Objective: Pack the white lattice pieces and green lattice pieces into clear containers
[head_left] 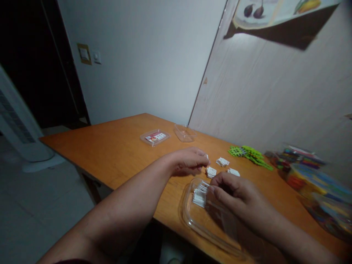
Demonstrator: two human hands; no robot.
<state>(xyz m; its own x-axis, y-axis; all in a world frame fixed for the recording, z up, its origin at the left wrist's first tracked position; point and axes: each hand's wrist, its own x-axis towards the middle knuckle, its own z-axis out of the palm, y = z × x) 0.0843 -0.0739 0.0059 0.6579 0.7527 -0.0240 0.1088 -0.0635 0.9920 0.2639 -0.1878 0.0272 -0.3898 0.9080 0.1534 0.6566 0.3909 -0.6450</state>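
Observation:
My left hand (192,160) is over the table with its fingers pinched together. A bit of a small white piece (207,157) shows at its fingertips. Just beyond lie small stacks of flat white pieces, one stack (211,172) near the fingers, another (222,161) farther back and a third (233,172) partly behind my right hand. My right hand (239,192) is closed, thumb against fingers, over a clear plastic tray (188,220). More white pieces (199,198) lie inside that tray, by the right fingertips. What the right fingers hold is hidden.
Toward the back of the wooden table (118,139) are a clear lid with a label (155,137) and a clear container (185,134). Green interlocking pieces (250,154) lie near the wall. Blurred colourful tubs (319,183) crowd the right side. A tower fan (24,128) stands left.

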